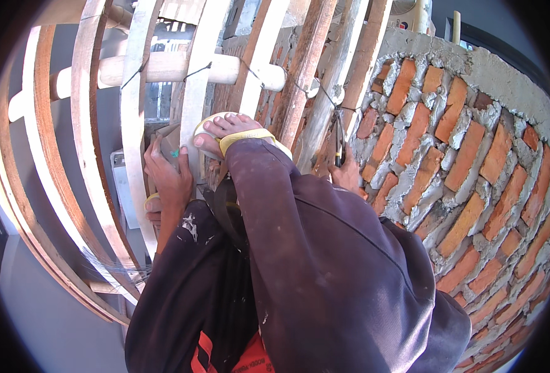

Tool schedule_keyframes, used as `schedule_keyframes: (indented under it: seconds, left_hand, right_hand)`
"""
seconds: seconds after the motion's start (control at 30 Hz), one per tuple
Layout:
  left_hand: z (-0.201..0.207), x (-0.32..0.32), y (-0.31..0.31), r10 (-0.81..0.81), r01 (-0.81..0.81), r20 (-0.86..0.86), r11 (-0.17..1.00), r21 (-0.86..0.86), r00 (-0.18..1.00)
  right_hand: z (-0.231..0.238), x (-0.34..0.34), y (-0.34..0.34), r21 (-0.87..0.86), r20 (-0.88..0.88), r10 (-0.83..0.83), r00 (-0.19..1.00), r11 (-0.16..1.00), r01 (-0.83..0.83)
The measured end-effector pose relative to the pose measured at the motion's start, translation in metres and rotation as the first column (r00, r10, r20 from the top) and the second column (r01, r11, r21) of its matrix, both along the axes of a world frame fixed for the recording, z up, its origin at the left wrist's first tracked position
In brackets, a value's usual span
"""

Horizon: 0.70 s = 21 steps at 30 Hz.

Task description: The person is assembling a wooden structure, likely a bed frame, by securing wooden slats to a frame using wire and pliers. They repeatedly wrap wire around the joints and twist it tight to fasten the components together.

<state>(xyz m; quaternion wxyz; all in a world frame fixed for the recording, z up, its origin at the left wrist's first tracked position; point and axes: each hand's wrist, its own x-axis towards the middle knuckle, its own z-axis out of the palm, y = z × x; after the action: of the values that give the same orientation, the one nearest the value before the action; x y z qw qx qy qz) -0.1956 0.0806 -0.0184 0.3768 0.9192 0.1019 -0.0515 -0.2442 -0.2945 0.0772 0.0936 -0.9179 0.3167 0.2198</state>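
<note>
My right hand [348, 172] is closed around the dark handles of a pair of pincers [339, 138]. Their head points away from me and meets the thin wire tie [336, 103] at a wooden batten [356, 81] beside the brick wall. My left hand [170, 177] sits low between two pale battens, its fingers bent and its thumb apart. A small teal bit shows by that thumb; nothing else can be made out in the hand. My foot in a yellow flip-flop [241, 138] rests across the battens between my hands. My dark-clothed knees hide much of the middle.
Several battens [87, 99] cross a round pale pole [157, 68], bound with dark wire. Open gaps between them show a grey surface [45, 280] below. Loose wire strands [110, 267] lie at lower left. A rough brick wall [467, 155] with a mortar top rises on the right.
</note>
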Motion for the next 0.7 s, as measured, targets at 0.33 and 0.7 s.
schedule_keyframes:
  seconds: [0.33, 0.7]
  left_hand:
    - [-0.003, -0.001, 0.0, -0.021, 0.021, 0.003, 1.0, -0.006, 1.0]
    - [0.0, 0.001, -0.002, 0.0, 0.0, -0.021, 0.999, -0.042, 1.0]
  right_hand:
    - [0.02, 0.024, 0.015, 0.021, -0.029, -0.169, 0.985, 0.985, 0.17]
    - [-0.012, -0.011, -0.001, 0.014, 0.206, -0.147, 0.967, 0.989, 0.148]
